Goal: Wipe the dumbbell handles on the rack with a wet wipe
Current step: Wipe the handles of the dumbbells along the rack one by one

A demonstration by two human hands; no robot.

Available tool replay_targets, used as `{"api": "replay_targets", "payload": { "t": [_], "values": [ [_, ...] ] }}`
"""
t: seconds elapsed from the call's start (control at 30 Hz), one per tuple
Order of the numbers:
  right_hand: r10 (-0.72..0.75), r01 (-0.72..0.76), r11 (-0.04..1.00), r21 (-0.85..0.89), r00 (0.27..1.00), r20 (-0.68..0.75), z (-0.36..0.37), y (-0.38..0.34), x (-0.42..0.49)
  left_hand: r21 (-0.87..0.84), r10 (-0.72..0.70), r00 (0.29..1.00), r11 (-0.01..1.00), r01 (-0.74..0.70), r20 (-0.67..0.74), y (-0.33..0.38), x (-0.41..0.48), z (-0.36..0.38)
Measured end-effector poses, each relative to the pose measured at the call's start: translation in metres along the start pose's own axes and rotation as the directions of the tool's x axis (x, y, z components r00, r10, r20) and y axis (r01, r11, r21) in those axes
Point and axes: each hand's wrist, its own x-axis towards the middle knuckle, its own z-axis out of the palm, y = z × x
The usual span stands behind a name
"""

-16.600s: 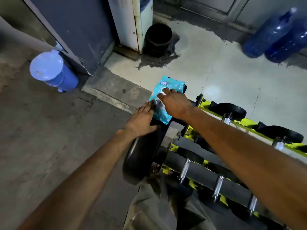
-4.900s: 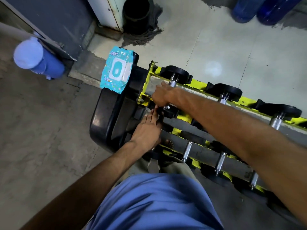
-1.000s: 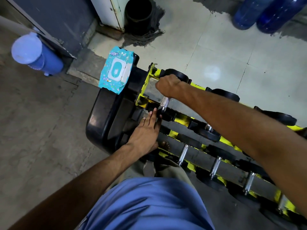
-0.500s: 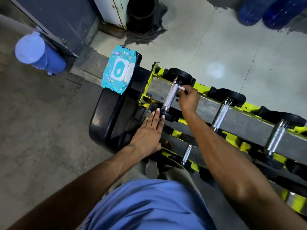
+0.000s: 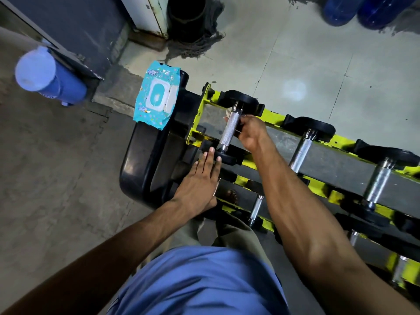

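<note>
The yellow rack (image 5: pixel 197 120) carries dumbbells with black heads and knurled steel handles. My right hand (image 5: pixel 251 133) reaches in from the right of the leftmost top-tier dumbbell handle (image 5: pixel 228 131) and curls its fingers under it. A scrap of the white wet wipe (image 5: pixel 227 113) shows at the handle's far end, by the fingertips. My left hand (image 5: pixel 200 180) lies flat with straight fingers, its fingertips touching that dumbbell's near black head (image 5: pixel 229 158). Two more top-tier handles (image 5: pixel 301 151) (image 5: pixel 377 181) stand to the right.
A teal wet-wipe pack (image 5: pixel 156 98) lies on a black moulded seat (image 5: pixel 134 171) left of the rack. A blue lidded bin (image 5: pixel 47 76) stands at the left, a black bucket with a mop (image 5: pixel 186 17) beyond, blue water bottles (image 5: pixel 341 10) at the top right. A lower-tier handle (image 5: pixel 255 209) sits below.
A second ago my right hand was closed over the handle's far end. It came off to the right side, and now its fingers hook under the handle. My left hand stays put.
</note>
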Motion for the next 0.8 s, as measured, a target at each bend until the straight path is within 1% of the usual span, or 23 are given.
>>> {"api": "replay_targets", "payload": {
  "t": [0.07,0.1,0.13,0.17,0.2,0.23,0.27,0.3,0.33,0.37,0.4,0.43,0.47,0.5,0.53,0.57,0.6,0.67,0.73,0.8],
  "values": [
    [0.022,-0.020,0.996,0.082,0.999,-0.027,0.005,0.004,0.003,-0.001,0.005,1.000,1.000,-0.005,-0.006,-0.003,0.000,0.000],
    [0.008,-0.001,0.996,0.092,0.997,-0.071,0.006,0.006,0.002,-0.001,0.012,1.000,1.000,-0.012,-0.007,-0.003,0.000,0.000],
    [-0.031,0.044,0.994,0.103,0.992,-0.124,0.007,0.010,0.005,0.002,0.018,1.000,1.000,-0.018,-0.008,-0.003,0.000,0.000],
    [-0.102,0.118,0.991,0.069,0.975,-0.199,0.007,0.014,0.007,0.006,0.024,1.000,1.000,-0.024,-0.011,-0.002,0.000,0.001],
    [-0.209,0.215,0.977,-0.011,0.936,-0.282,0.007,0.019,0.008,0.008,0.025,1.000,1.000,-0.025,-0.012,-0.001,0.000,0.001],
    [-0.346,0.309,0.938,-0.158,0.867,-0.358,0.006,0.023,0.004,0.005,0.022,1.000,1.000,-0.022,-0.012,0.000,0.001,0.003],
    [-0.503,0.394,0.857,-0.332,0.780,-0.373,0.003,0.028,0.001,-0.001,0.016,1.000,1.000,-0.016,-0.013,0.000,0.002,0.004],
    [-0.647,0.453,0.734,-0.505,0.692,-0.320,0.002,0.029,-0.008,-0.008,0.011,1.000,1.000,-0.011,-0.016,0.000,0.003,0.005],
    [-0.767,0.498,0.571,-0.653,0.607,-0.207,-0.001,0.030,-0.014,-0.012,0.010,1.000,1.000,-0.010,-0.019,-0.001,0.003,0.006],
    [-0.845,0.516,0.371,-0.772,0.532,-0.051,-0.004,0.029,-0.019,-0.017,0.011,1.000,1.000,-0.011,-0.019,-0.001,0.004,0.007],
    [-0.873,0.507,0.153,-0.848,0.472,0.125,-0.009,0.028,-0.022,-0.019,0.013,1.000,1.000,-0.013,-0.016,-0.002,0.004,0.007],
    [-0.850,0.479,-0.063,-0.876,0.434,0.299,-0.012,0.024,-0.025,-0.017,0.015,1.000,1.000,-0.016,-0.013,-0.003,0.004,0.007],
    [-0.790,0.442,-0.261,-0.858,0.413,0.453,-0.015,0.020,-0.024,-0.015,0.016,1.000,1.000,-0.016,-0.008,-0.003,0.003,0.007],
    [-0.709,0.392,-0.425,-0.816,0.417,0.569,-0.016,0.016,-0.023,-0.014,0.014,1.000,1.000,-0.014,-0.005,-0.003,0.003,0.007],
    [-0.630,0.330,-0.546,-0.770,0.444,0.637,-0.016,0.011,-0.022,-0.015,0.010,1.000,1.000,-0.010,0.000,-0.002,0.003,0.006],
    [-0.566,0.272,-0.626,-0.730,0.485,0.667,-0.013,0.007,-0.020,-0.017,0.008,1.000,1.000,-0.008,0.002,-0.002,0.003,0.006],
    [-0.513,0.232,-0.676,-0.700,0.533,0.672,-0.009,0.001,-0.021,-0.018,0.008,1.000,1.000,-0.008,0.003,-0.001,0.003,0.005],
    [-0.383,0.196,-0.743,-0.640,0.660,0.647,0.010,-0.010,-0.027,-0.016,0.012,1.000,1.000,-0.012,0.002,0.000,0.003,0.003],
    [-0.231,0.168,-0.820,-0.547,0.777,0.585,0.036,-0.019,-0.033,-0.023,0.013,1.000,1.000,-0.013,-0.003,0.001,0.003,0.002],
    [-0.110,0.151,-0.875,-0.459,0.862,0.494,0.065,-0.024,-0.035,-0.035,0.014,1.000,0.999,-0.014,-0.011,0.004,0.002,0.000]
  ]
}}
